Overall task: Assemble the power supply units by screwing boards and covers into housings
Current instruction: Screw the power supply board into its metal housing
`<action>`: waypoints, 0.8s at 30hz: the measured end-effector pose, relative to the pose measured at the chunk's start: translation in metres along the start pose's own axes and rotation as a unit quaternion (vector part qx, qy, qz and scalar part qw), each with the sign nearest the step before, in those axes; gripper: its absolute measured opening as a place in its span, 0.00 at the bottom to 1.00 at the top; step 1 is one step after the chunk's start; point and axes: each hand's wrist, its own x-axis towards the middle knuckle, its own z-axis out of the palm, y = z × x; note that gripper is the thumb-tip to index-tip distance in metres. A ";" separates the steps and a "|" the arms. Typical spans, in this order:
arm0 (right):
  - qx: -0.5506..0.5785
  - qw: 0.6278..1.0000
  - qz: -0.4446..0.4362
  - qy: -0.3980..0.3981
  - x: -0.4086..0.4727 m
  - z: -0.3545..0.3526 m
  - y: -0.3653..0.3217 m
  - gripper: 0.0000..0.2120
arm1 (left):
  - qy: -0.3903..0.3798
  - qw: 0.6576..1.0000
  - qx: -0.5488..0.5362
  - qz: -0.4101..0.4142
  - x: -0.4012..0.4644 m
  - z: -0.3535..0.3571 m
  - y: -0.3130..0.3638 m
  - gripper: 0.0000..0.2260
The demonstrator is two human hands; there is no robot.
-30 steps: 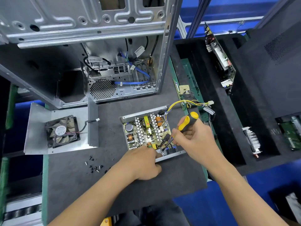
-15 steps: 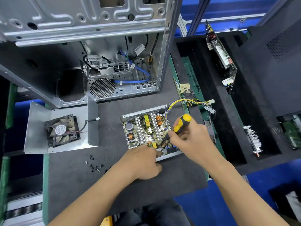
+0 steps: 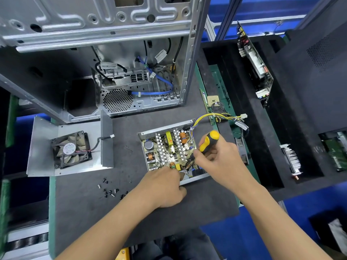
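Note:
An open power supply housing (image 3: 195, 178) with its circuit board (image 3: 167, 149) inside lies on the dark mat, mid-table. My right hand (image 3: 221, 162) grips a yellow and black screwdriver (image 3: 209, 140), whose shaft points down into the board's near right corner. My left hand (image 3: 165, 188) rests at the housing's near edge with curled fingers pinching something small that I cannot make out. The cover with its fan (image 3: 70, 150) lies to the left. Several loose screws (image 3: 110, 190) are scattered on the mat left of my left hand.
A bare computer case (image 3: 116, 59) stands behind the housing. A yellow and black cable bundle (image 3: 223, 117) trails from the housing to the right. Black foam trays at right hold a circuit card (image 3: 253, 62) and a heatsink (image 3: 291, 158).
My right hand has turned the screwdriver handle and shifted slightly left over the board corner. My left hand has stayed at the housing's near edge.

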 end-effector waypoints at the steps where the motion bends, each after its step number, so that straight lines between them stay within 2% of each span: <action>1: 0.002 1.000 -0.001 0.000 0.000 0.000 0.000 0.10 | 0.001 1.000 0.001 0.001 0.000 0.000 0.000 0.21; 10: -0.011 1.000 -0.007 0.002 -0.001 0.001 -0.001 0.10 | -0.004 1.000 0.008 0.010 0.000 -0.001 -0.001 0.21; 17: -0.006 1.000 -0.001 0.003 -0.001 0.001 0.001 0.10 | 0.001 1.000 -0.002 0.001 -0.001 -0.001 -0.002 0.14; 24: 0.002 1.000 0.003 0.002 -0.001 0.001 0.002 0.10 | -0.018 0.999 -0.035 -0.004 -0.001 -0.002 -0.003 0.17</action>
